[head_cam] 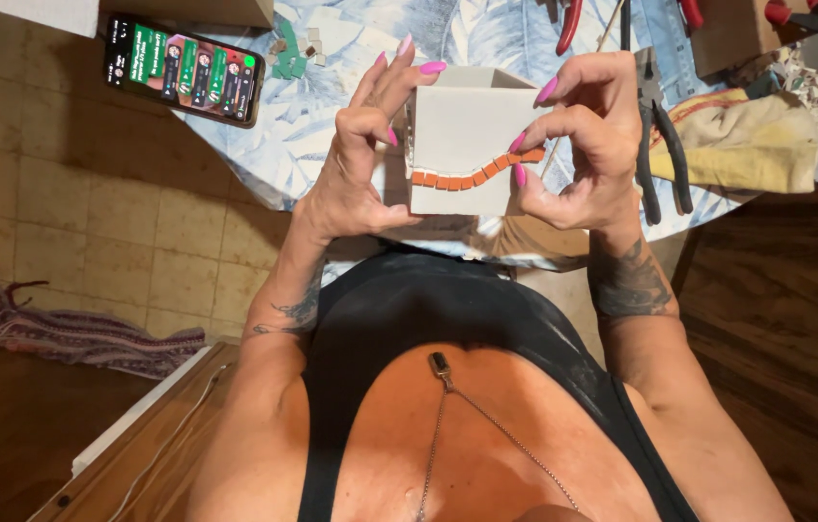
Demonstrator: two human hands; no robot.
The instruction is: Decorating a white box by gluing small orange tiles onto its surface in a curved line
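- The left hand point(356, 159) holds the left side of a white box point(462, 145). Its thumb sits on the front low corner and its fingers curl over the top edge.
- The right hand point(578, 145) holds the right side of the same box. Its thumb and first finger pinch the end of a row of small orange tiles point(476, 172).
- The orange tiles run in a wavy line across the front face of the box, low on the left and higher on the right.
- The box is open on top. It is up in the air above the near edge of the worktop point(312, 116), close to the person's chest.
- The worktop has a cloth with blue and white leaves on it.
- Just right of the right hand lie dark pliers point(662, 145), near the right edge of the worktop.
- Past the pliers sits a yellow rag point(747, 145).
- Red-handled tools point(568, 24) lie at the far edge.
- A few small green tiles point(290, 53) lie near the far left part of the worktop.
- A phone point(184, 68) with a lit screen hangs over the left edge.
- A striped cloth point(80, 333) lies on the floor, well apart from the worktop.
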